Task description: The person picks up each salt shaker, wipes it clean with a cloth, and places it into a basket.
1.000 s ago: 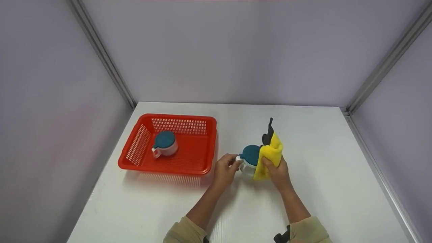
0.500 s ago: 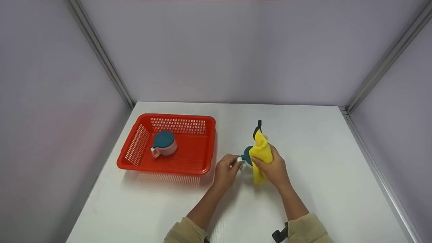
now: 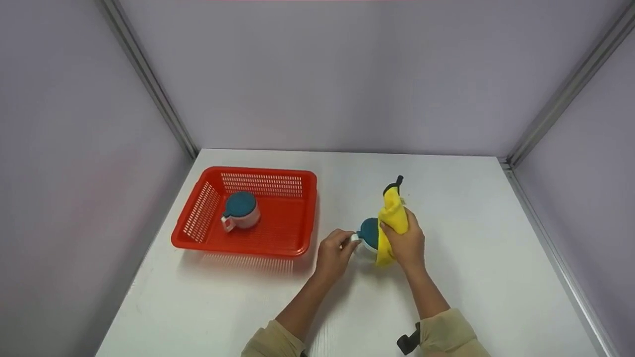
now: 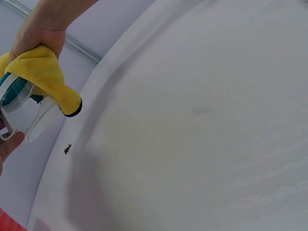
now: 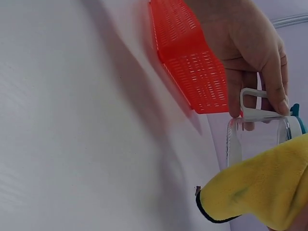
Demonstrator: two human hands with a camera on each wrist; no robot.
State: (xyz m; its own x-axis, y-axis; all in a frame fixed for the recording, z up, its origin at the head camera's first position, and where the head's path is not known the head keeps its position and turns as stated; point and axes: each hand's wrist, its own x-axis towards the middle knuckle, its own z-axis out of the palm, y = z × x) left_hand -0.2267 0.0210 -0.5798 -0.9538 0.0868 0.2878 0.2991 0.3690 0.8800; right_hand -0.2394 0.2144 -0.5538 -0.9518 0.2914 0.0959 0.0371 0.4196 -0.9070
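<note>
My left hand (image 3: 333, 253) pinches the white handle of a clear jar (image 3: 366, 252) with a teal lid (image 3: 369, 232). In my right hand (image 3: 409, 243) is a yellow cloth (image 3: 393, 218) with a black edge, bunched against the jar's right side and covering part of the lid. The right wrist view has the thumb and fingers of the left hand (image 5: 255, 53) around the handle (image 5: 260, 114), with the cloth (image 5: 264, 183) wrapped over the jar's far side. From the left wrist, the jar's round base (image 4: 43, 120) shows beside the cloth (image 4: 43, 72).
A red plastic basket (image 3: 248, 252) stands to the left on the white table (image 3: 387, 317). Inside it sits a second jar (image 3: 241, 208) with a teal lid and handle. Grey panels (image 3: 317, 74) enclose the table at the back and sides.
The right hand and cloth swept left across the lid, then came back right, uncovering part of it. The jar has shifted slightly right, with the left hand still on its handle.
</note>
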